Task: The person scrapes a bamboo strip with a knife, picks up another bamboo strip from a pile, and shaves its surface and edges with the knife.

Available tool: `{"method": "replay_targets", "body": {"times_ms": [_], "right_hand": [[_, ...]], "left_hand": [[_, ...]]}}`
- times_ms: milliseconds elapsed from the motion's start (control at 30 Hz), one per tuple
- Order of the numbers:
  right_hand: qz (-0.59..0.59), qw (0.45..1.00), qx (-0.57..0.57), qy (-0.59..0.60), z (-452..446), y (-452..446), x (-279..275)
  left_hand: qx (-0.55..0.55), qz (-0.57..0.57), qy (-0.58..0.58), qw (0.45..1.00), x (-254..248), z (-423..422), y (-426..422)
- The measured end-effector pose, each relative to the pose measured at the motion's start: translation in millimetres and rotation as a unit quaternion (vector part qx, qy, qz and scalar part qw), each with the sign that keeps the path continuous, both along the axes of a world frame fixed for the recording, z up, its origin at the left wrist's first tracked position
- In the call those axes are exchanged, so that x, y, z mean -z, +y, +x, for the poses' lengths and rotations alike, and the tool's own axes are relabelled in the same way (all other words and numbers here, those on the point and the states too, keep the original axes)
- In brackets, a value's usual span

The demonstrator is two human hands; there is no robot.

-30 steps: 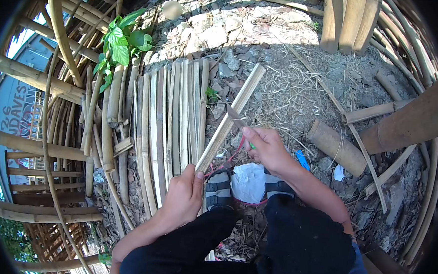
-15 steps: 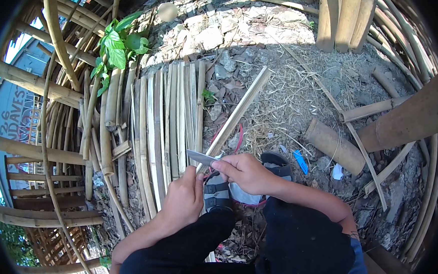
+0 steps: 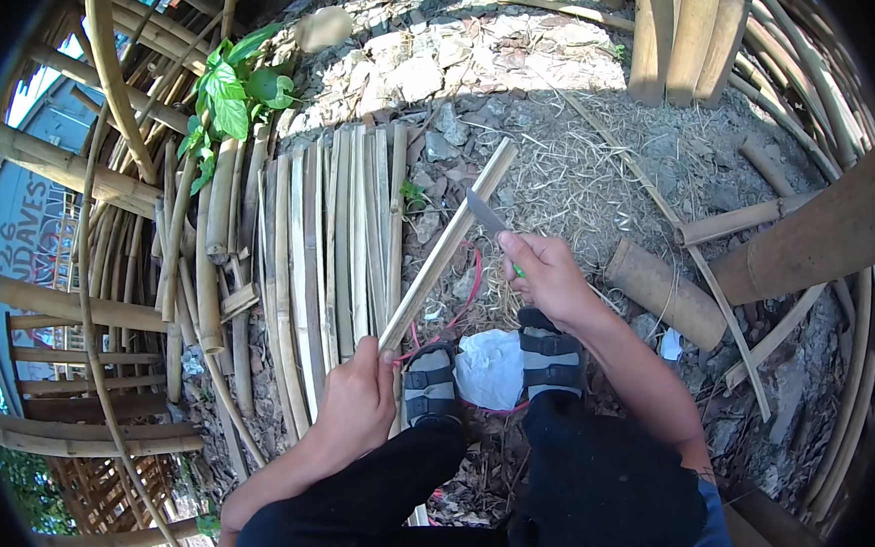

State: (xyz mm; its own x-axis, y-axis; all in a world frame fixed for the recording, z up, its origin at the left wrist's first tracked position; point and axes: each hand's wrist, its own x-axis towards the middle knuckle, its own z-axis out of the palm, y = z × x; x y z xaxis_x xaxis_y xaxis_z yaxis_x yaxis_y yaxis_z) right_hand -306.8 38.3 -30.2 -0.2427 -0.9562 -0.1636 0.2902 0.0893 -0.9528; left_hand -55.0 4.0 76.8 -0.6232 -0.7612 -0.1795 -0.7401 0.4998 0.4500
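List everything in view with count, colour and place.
Knife: one, grey blade, right hand
Held strip: one, pale tan, left hand
Laid strips: many, tan to pale, left of held strip
Thick tube: one, tan, ground, right
Poles: many, tan, both sides
Plant: one, green, upper left
Crumpled sheet: one, white, between feet
Cord: pink, near feet
Lettered wall: one, grey-blue, far left
Sandals: two, grey-black, on feet
Hands: two, bare, centre

A green plant is by the fence. Behind the fence, a wall has big letters. Rocks lie in bright sun.
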Motion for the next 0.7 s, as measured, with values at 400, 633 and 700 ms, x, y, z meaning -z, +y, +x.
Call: {"method": "replay_targets", "body": {"times_ms": [400, 633, 700], "right_hand": [[-0.038, 0.991, -0.110, 0.068, 31, 8, -14], [0.030, 0.997, -0.026, -0.063, -24, 0, -12], [0.003, 0.997, -0.048, -0.057, 0, 9, -16]], "left_hand": [[0.014, 0.017, 0.014, 1.000, -7, -5, 3], [-0.002, 0.041, -0.004, 0.999, -3, 2, 1], [0.004, 0.039, -0.004, 0.999, -3, -1, 2]]}}
